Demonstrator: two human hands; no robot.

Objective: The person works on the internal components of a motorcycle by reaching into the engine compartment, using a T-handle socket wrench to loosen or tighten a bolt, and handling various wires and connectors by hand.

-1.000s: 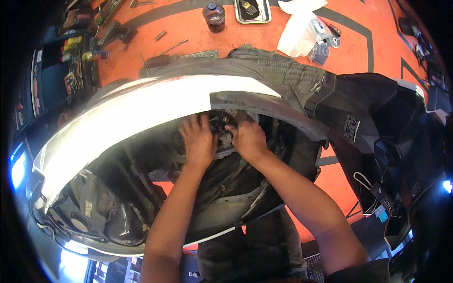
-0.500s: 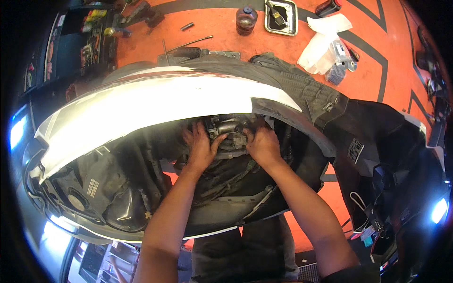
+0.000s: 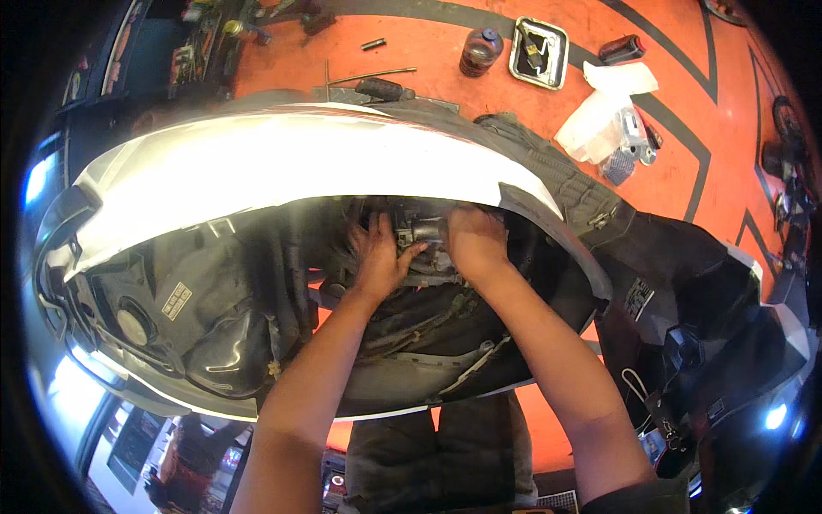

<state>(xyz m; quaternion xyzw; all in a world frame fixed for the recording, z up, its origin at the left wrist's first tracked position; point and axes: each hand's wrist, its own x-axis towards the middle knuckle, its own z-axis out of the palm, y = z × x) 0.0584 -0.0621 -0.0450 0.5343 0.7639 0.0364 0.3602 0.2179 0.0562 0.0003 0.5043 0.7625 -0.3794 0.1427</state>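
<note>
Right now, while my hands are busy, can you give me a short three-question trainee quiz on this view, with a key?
1. True or false: the left hand is resting on the orange floor.
2. Which thing stands just left of the metal tray? A) white sheet; B) blue-capped bottle; C) red-and-black tool.
3. Which hand has its fingertips hidden from this camera?

Key:
1. False; it is inside the bodywork, thumb and fingers spread.
2. B.
3. The right hand; mainly its back shows.
</note>
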